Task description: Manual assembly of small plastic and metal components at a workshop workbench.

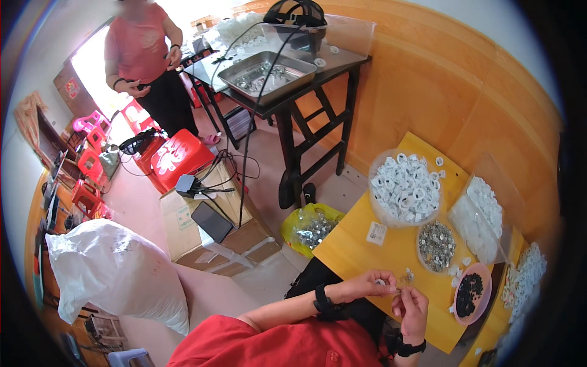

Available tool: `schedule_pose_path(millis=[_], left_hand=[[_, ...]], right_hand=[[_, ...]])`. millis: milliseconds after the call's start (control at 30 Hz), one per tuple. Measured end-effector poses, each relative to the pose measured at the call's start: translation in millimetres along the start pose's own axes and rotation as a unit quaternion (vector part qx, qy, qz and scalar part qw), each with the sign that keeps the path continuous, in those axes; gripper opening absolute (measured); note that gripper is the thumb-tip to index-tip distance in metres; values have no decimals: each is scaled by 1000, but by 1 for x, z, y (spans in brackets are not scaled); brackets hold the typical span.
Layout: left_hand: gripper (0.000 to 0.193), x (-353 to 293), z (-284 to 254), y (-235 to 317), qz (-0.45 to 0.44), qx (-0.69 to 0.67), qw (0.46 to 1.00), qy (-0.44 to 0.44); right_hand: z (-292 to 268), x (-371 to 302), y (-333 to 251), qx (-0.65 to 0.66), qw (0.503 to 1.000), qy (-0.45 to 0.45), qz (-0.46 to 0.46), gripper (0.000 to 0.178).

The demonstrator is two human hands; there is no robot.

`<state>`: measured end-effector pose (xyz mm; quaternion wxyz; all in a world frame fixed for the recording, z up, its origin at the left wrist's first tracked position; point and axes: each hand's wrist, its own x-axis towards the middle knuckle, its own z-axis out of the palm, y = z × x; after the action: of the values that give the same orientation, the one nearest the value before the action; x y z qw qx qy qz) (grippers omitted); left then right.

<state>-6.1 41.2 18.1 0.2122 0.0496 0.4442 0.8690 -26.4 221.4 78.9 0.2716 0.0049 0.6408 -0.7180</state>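
Note:
My left hand (364, 285) is closed over the yellow table (348, 241), pinching a small white plastic ring-shaped part (380, 282). Right beside it, my right hand (412, 309) is closed too, fingertips pressed together close to the left ones; what they pinch is too small to name. A few tiny metal pieces (408, 275) lie just beyond my fingers. Farther off stand a round tub of white plastic parts (403, 186) and a bowl of small metal parts (436, 246). At the right is a pink bowl (485, 276) with black pieces.
A clear bin (483, 211) of white parts leans at the far right. Left of the table sit a yellow bag (306, 227), a cardboard box (244, 248) with a phone (212, 221), and a white sack (116, 269). A person (140, 55) stands beyond, near a black-legged table (287, 113).

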Motion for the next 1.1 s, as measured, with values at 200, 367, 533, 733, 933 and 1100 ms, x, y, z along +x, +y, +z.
schedule_pose_path(millis=[200, 367, 533, 733, 933, 1100], left_hand=[[13, -6, 0, 17, 9, 109, 991, 72], [9, -5, -8, 20, -53, 47, 994, 87], [9, -1, -1, 17, -52, 27, 996, 64], [7, -5, 1, 13, -55, 17, 995, 83], [7, -12, -7, 14, -43, 4, 996, 77], [9, -19, -26, 18, 44, -51, 986, 154]], right_hand=[[-1, 8, 0, -58, 997, -54, -15, 15], [3, 15, 11, -37, 998, -43, -30, 16], [-3, 5, 14, -30, 997, -65, -21, 15], [0, -2, 7, -64, 997, -42, -11, 15], [7, 7, 10, -61, 996, -58, 0, 16], [7, 41, 1, -6, 996, -79, -26, 21]])
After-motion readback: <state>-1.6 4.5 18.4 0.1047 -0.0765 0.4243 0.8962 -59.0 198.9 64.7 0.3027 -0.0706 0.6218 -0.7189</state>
